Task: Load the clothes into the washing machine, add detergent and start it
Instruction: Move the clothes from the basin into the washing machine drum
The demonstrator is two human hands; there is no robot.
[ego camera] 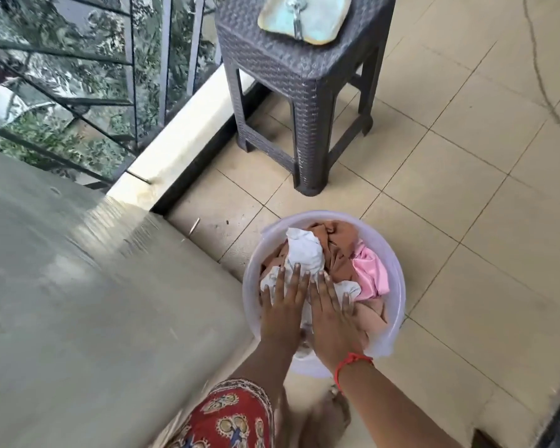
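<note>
A translucent white tub (396,279) stands on the tiled floor, filled with clothes: a white garment (304,250), brown cloth (341,236) and a pink satin piece (370,270). My left hand (282,305) and my right hand (332,315) lie flat side by side on the white garment, fingers spread, palms down. A red thread circles my right wrist. The big grey covered surface (78,302) at the left may be the washing machine; I cannot tell for sure.
A dark woven plastic stool (291,76) stands behind the tub, with a pale tray (304,17) on top. A low ledge (188,134) and metal railing (130,76) run along the left. Beige floor tiles (466,189) spread to the right.
</note>
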